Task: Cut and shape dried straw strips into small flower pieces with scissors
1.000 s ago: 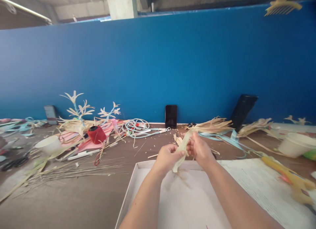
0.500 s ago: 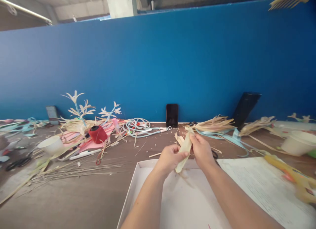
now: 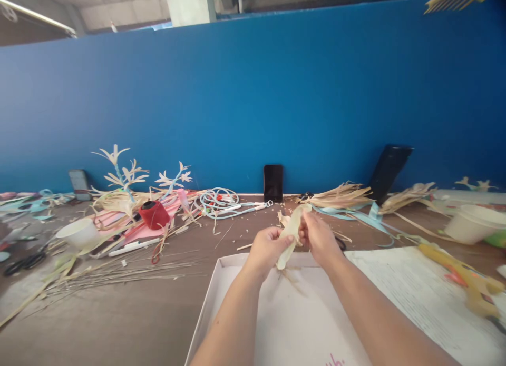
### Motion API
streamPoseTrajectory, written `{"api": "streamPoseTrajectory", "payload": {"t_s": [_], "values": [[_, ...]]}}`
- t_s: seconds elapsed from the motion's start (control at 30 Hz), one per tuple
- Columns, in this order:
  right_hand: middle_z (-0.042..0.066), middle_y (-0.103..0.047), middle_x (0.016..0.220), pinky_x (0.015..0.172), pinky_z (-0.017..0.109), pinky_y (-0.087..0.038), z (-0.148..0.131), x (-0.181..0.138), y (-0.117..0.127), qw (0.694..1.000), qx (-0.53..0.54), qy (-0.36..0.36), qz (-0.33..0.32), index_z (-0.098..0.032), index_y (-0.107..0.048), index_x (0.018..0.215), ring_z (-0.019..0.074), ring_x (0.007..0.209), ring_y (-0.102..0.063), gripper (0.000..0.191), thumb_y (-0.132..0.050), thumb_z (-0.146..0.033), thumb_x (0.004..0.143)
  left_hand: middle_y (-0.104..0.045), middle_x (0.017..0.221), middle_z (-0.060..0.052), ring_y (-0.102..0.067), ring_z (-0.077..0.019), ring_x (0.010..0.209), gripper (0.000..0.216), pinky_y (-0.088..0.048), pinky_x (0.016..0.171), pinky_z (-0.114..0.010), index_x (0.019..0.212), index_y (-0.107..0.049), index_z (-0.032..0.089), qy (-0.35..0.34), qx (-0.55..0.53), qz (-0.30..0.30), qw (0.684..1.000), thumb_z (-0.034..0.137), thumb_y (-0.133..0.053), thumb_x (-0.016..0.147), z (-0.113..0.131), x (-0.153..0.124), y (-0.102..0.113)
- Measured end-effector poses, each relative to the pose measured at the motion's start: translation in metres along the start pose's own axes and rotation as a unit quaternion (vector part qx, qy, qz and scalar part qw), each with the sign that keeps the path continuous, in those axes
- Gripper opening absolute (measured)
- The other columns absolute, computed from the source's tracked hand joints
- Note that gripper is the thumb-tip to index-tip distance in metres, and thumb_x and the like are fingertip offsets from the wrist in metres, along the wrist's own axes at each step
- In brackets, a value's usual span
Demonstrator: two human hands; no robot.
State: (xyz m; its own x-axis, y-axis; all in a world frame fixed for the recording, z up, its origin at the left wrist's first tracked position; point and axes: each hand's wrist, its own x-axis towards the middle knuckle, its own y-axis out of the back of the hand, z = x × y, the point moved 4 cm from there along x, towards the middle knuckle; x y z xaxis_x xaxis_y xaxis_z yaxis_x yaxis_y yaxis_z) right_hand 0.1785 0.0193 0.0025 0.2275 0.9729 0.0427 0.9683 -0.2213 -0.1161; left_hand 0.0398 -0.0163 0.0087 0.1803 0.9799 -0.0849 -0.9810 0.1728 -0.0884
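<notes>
A pale green-cream strip of dried husk (image 3: 290, 238) is stretched between my two hands, above the far edge of a shallow white box (image 3: 294, 313). My left hand (image 3: 270, 249) pinches its lower part between thumb and fingers. The fingers of my right hand (image 3: 316, 234) are closed at its upper right edge; the fingertips are partly hidden. More cream husk pieces (image 3: 283, 219) lie on the table just behind the strip.
A phone (image 3: 273, 183) leans against the blue partition. To the left are a red thread spool (image 3: 154, 214), a white cup (image 3: 78, 233), husk flowers (image 3: 125, 176) and thin wires (image 3: 130, 271). At right lie a printed sheet (image 3: 419, 292), a yellow glue gun (image 3: 460, 276) and another cup (image 3: 474, 224).
The husk strip is turned slightly and its upper end now curves to the right. My right hand has shifted lower along its edge, with the fingers more curled. The view has moved slightly.
</notes>
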Motion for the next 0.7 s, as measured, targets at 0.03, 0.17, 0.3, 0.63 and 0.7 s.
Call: {"api": "streamPoseTrajectory", "payload": {"t_s": [0.03,0.17,0.3,0.63,0.7], "values": [[-0.001,-0.056,0.054,0.036,0.021,-0.032,0.001,-0.002,-0.004,0.999,0.013,-0.023,-0.027,-0.020,-0.058,0.077,0.0101,0.041,-0.046,0.042,-0.054,-0.061,0.070,-0.049,0.055,0.003,-0.039,-0.0063,0.046,0.034,-0.030,0.044,-0.018,0.066,-0.054,0.015,-0.002,-0.004,0.019,1.000,0.045,-0.069,0.060,-0.001,0.002,0.002],[-0.002,-0.055,0.060,0.039,0.017,-0.031,-0.001,-0.013,-0.019,0.990,0.005,-0.044,-0.137,-0.019,-0.059,0.073,0.0075,0.047,-0.046,0.034,-0.063,-0.052,0.068,-0.050,0.054,0.003,-0.038,-0.0058,0.045,0.035,-0.029,0.044,-0.018,0.067,-0.055,0.014,-0.008,-0.026,0.073,0.997,0.046,-0.068,0.061,-0.003,0.005,0.009],[-0.005,-0.046,0.051,0.041,0.018,-0.031,-0.002,-0.017,-0.020,0.990,-0.002,-0.025,-0.141,-0.017,-0.058,0.065,0.0064,0.045,-0.040,0.031,-0.069,-0.046,0.065,-0.050,0.054,0.003,-0.038,-0.0053,0.045,0.036,-0.028,0.043,-0.018,0.067,-0.054,0.014,-0.002,-0.057,0.075,0.996,0.046,-0.070,0.059,-0.002,0.005,0.009],[-0.003,-0.052,0.060,0.040,0.018,-0.032,0.003,-0.012,-0.019,0.988,0.036,-0.075,-0.128,-0.017,-0.062,0.073,0.0073,0.049,-0.043,0.024,-0.069,-0.039,0.065,-0.048,0.052,0.003,-0.038,-0.0066,0.041,0.037,-0.024,0.039,-0.019,0.074,-0.059,0.015,0.030,-0.062,0.094,0.993,0.051,-0.057,0.070,-0.009,0.010,0.010],[-0.002,-0.053,0.062,0.040,0.018,-0.033,0.005,-0.012,-0.018,0.989,0.036,-0.080,-0.117,-0.018,-0.061,0.071,0.0073,0.049,-0.043,0.024,-0.069,-0.039,0.065,-0.046,0.050,0.003,-0.036,-0.0066,0.040,0.037,-0.023,0.039,-0.019,0.074,-0.059,0.015,0.029,-0.054,0.093,0.994,0.052,-0.055,0.070,-0.008,0.009,0.010]]}}
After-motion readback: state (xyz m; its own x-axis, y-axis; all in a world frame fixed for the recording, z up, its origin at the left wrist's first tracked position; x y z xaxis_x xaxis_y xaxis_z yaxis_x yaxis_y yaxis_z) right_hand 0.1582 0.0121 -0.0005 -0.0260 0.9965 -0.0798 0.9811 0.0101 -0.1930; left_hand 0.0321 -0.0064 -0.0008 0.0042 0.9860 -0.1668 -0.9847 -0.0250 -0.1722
